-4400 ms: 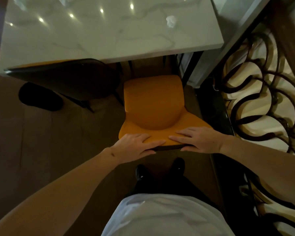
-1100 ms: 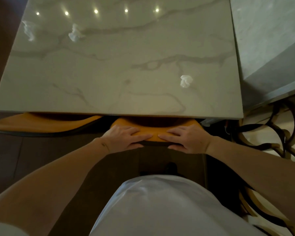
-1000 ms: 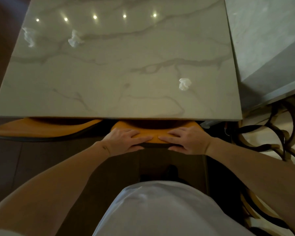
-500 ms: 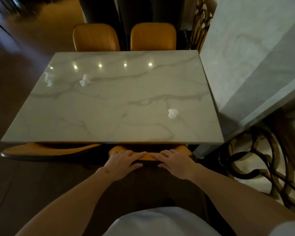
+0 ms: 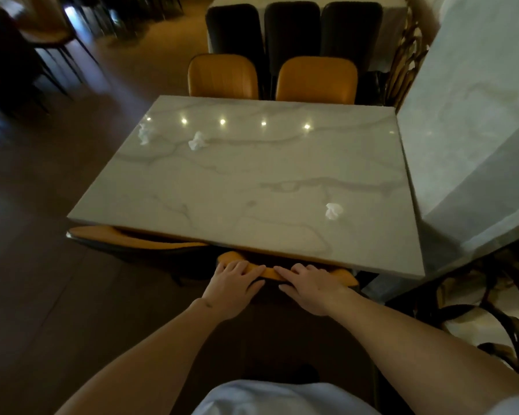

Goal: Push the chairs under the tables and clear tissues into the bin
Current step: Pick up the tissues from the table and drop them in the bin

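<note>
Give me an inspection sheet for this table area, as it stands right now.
Surface: marble table, glossy.
Job's things: three crumpled tissues: near tissue, middle tissue, corner tissue; orange chair tucked under; side chair partly under.
Clutter: nothing seen.
Grippers: left hand and right hand flat on the chair back.
Cables: nothing seen.
Surroundings: two far chairs, pillar, railing; no bin visible.
</note>
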